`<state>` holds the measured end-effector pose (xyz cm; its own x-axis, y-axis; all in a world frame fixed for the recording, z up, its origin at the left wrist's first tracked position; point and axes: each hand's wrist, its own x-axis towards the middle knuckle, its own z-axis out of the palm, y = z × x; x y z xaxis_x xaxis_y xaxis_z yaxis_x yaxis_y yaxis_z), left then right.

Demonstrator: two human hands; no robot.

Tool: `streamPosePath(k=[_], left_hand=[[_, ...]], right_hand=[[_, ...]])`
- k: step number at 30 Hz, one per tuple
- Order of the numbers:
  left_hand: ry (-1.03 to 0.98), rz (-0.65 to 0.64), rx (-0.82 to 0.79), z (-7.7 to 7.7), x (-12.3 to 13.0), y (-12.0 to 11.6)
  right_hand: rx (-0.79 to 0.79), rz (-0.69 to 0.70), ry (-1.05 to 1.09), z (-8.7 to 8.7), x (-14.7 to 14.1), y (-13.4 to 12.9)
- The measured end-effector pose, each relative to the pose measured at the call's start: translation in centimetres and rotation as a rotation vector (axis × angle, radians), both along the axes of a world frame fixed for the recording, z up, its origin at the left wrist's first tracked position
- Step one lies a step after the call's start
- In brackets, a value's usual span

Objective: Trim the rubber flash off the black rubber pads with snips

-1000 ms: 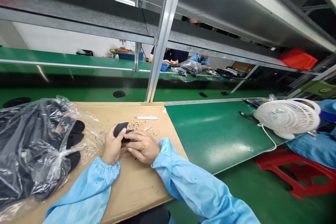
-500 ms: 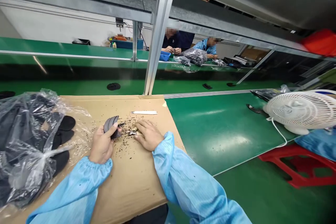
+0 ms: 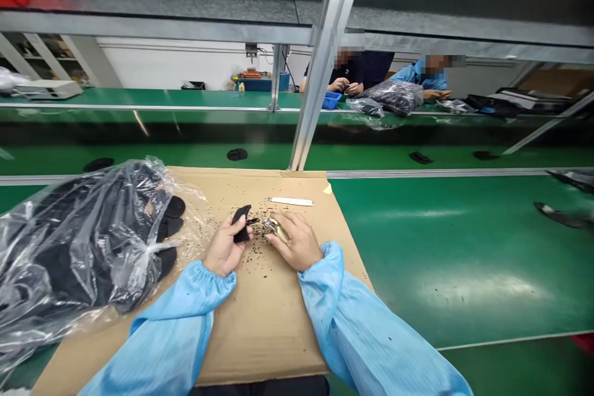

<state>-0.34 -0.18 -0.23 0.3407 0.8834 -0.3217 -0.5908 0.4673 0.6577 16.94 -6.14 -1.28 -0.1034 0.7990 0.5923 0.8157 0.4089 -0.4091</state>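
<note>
In the head view, my left hand grips a curved black moulded part between thumb and fingers, with a thin black tab sticking out on its right. My right hand is closed around small metal clippers with cream-coloured handles. Their silver jaws point at the part, a small gap from the tab. Dark scraps are scattered over the cardboard sheet below both hands. Beyond the right hand lies a slim white tool, its kind unclear.
A clear plastic bag of black parts lies at the left, several parts showing at its side. A metal post rises behind the cardboard. Green bench extends to the right. Across the line sit two people.
The view has swung left, so the fan has left the frame. My left hand has turned the black part more edge-on. The clippers in my right hand have tilted, jaws pointing up-left.
</note>
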Motion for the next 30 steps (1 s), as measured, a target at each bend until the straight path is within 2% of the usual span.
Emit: streamPosePath(k=[13,26,30], left_hand=[[-0.038,-0.013,-0.032,-0.19,-0.14,0.05],[-0.020,0.003,0.041,-0.45,-0.14,-0.17],[-0.014,0.003,0.080,-0.65,-0.03,-0.14]], right_hand=[[-0.024,-0.004,-0.059,-0.67,0.09,0.36],[-0.092,-0.031,-0.171,-0.17,0.12,0.17],[-0.137,-0.036,-0.108,-0.49,0.03,0.11]])
